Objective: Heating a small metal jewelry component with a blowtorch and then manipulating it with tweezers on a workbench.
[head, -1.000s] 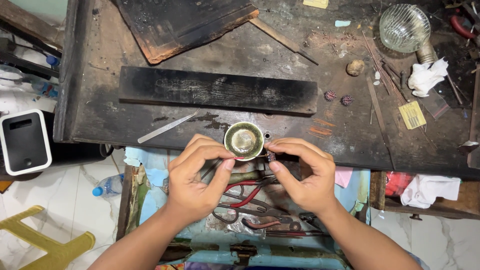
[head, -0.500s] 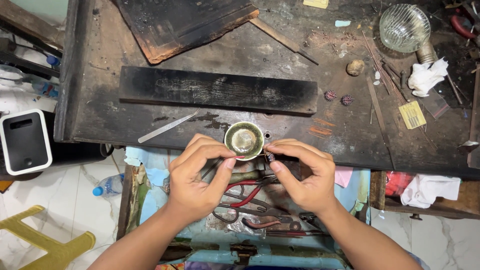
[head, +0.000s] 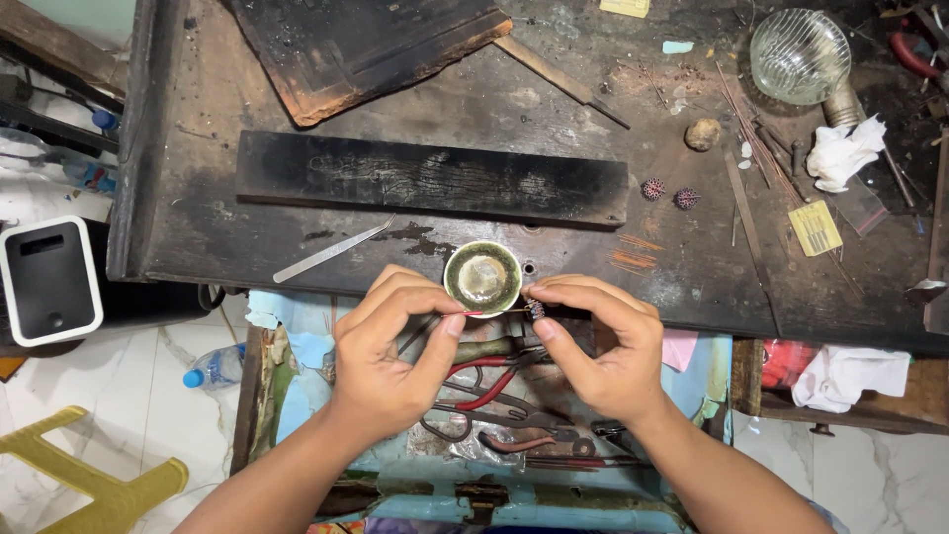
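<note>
Bead: a small dark bead (head: 535,310) sat on a thin wire (head: 494,312), just below the small round bowl (head: 482,278) at the workbench (head: 198,237) edge.
Right hand (head: 603,346): fingertips pinched around the bead.
Left hand (head: 390,356): thumb and forefinger gripped the wire's other end.
Below: red-handled pliers (head: 484,386) lay in a tray.

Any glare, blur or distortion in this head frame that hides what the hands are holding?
Head view: sharp, evenly lit, soft shadows. Mild glare inside the small metal bowl and on the glass globe. Bench edges bow slightly near the corners. The bead between left hand and right hand is tiny, detail unclear.
</note>
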